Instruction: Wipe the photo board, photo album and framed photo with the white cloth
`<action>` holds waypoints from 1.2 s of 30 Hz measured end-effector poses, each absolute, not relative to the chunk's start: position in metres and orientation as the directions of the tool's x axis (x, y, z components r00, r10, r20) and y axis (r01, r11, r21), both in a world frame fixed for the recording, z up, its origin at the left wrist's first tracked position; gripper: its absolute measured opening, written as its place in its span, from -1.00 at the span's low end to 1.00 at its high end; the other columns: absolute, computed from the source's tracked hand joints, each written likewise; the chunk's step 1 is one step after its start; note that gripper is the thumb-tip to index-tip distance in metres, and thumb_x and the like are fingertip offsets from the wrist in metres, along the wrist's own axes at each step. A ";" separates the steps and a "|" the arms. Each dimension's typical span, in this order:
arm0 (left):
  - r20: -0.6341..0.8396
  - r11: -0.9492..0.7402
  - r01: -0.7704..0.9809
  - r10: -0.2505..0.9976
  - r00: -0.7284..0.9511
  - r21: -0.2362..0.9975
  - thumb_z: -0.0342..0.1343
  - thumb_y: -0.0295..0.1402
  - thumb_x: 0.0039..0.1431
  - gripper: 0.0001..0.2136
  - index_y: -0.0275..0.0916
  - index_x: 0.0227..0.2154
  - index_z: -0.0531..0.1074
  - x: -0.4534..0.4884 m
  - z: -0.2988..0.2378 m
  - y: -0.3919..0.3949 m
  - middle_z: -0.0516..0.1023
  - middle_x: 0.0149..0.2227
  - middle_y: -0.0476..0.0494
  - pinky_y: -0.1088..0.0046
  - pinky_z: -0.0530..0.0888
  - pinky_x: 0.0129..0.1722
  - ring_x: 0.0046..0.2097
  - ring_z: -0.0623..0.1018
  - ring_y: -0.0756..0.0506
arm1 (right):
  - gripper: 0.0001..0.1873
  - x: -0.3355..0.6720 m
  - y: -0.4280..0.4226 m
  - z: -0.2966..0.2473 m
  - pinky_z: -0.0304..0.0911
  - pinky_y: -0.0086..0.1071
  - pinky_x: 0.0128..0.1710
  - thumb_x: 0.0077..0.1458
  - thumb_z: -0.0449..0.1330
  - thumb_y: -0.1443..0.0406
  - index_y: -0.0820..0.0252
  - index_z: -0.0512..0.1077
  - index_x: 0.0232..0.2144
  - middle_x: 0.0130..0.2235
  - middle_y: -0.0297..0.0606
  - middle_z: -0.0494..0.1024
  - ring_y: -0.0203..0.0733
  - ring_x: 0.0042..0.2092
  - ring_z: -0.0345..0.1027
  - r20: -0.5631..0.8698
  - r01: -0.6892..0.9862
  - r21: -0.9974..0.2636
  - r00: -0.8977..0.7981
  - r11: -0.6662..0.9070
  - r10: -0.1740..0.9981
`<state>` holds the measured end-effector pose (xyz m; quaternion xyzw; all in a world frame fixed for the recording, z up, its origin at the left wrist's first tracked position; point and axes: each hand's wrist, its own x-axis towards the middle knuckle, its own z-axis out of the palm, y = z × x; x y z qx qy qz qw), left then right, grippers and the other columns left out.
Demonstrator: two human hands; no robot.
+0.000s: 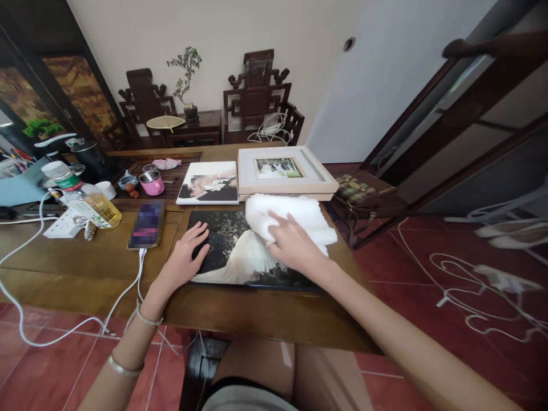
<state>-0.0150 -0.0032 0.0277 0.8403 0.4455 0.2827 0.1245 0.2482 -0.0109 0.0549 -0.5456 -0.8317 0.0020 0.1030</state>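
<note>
A large dark photo print (240, 257) lies flat on the wooden table (85, 257) in front of me. My left hand (185, 256) rests open on its left edge, fingers spread flat. My right hand (291, 242) presses a folded white cloth (295, 220) onto the print's upper right part, fingers curled over the cloth. A smaller photo canvas (209, 182) and a cream framed photo (285, 170) lie just behind the print.
A phone (146, 225) on a white charging cable lies left of the print. Further left are a pink mug (152, 182), an oil bottle (92, 208) and a power strip (64, 224). Carved chairs (257, 97) stand by the wall. Cables (479, 279) sprawl on the red tile floor.
</note>
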 end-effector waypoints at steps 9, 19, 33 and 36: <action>0.335 -0.520 0.730 0.852 0.403 0.444 -0.06 -0.34 0.24 -0.67 -0.25 0.03 0.37 -0.014 0.026 -0.003 0.33 0.17 -0.24 0.03 0.27 0.16 0.25 0.25 -0.18 | -0.76 0.246 -0.031 0.057 -0.04 0.14 0.15 -0.05 0.02 0.49 0.38 0.49 -0.39 0.16 0.23 0.26 0.19 0.24 0.02 0.137 0.887 -0.111 -0.433 0.449 0.891; 0.338 -0.528 0.719 0.847 0.409 0.453 -0.06 -0.33 0.24 -0.67 -0.20 0.04 0.37 -0.015 0.025 -0.003 0.33 0.18 -0.22 0.04 0.25 0.16 0.25 0.25 -0.18 | -0.78 0.231 -0.111 0.050 -0.22 0.17 0.23 -0.24 0.07 0.50 0.23 0.50 -0.59 0.21 0.02 0.24 0.16 0.28 -0.10 0.175 0.732 -0.277 -0.598 0.622 0.782; 0.355 -0.561 0.694 0.826 0.437 0.451 -0.06 -0.30 0.25 -0.64 -0.36 0.04 0.38 -0.016 0.027 -0.001 0.33 0.17 -0.30 0.14 0.22 0.22 0.25 0.23 -0.17 | -0.74 0.247 0.001 0.060 -0.04 0.10 0.14 0.01 -0.01 0.47 0.40 0.46 -0.32 0.14 0.26 0.28 0.14 0.24 0.02 0.113 0.905 -0.119 -0.397 0.409 0.911; 0.358 -0.562 0.694 0.825 0.437 0.450 -0.05 -0.30 0.25 -0.64 -0.36 0.03 0.38 -0.015 0.027 -0.002 0.33 0.17 -0.30 0.14 0.23 0.21 0.25 0.24 -0.17 | -0.75 0.245 -0.033 0.056 -0.16 0.15 0.20 -0.06 0.02 0.49 0.35 0.49 -0.39 0.22 0.14 0.19 0.14 0.29 -0.15 0.110 0.872 -0.150 -0.453 0.465 0.885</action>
